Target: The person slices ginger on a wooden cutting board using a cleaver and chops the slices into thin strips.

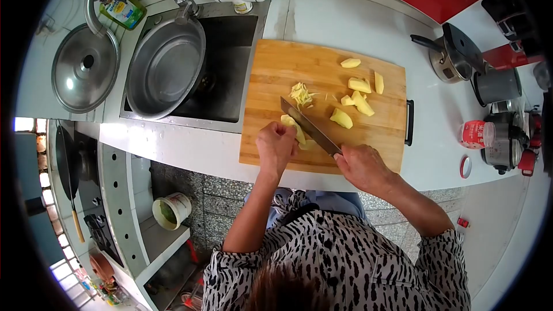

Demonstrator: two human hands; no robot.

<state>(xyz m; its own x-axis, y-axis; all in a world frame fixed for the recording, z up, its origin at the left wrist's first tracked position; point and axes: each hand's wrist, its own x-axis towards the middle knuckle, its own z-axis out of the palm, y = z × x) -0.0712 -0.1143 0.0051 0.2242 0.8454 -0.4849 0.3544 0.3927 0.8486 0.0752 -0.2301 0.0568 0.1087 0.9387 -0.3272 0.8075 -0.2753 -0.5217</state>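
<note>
On the wooden cutting board (pixel 271 69), my left hand (pixel 275 145) is closed, its curled fingers on a yellow ginger-like piece (pixel 295 128). My right hand (pixel 366 167) grips the handle of a knife (pixel 314 128), whose blade points up and left, right beside that piece. A small heap of thin yellow strips (pixel 300 93) lies above the blade tip. Several peeled yellow chunks (pixel 361 103) are spread over the right half of the board.
Left of the board is a sink (pixel 230 69) with a metal basin (pixel 167 69) partly over it. A round lid (pixel 86 68) lies farther left. At the right are a pot (pixel 446 63), a red-labelled jar (pixel 473 135) and a cooker (pixel 502 148).
</note>
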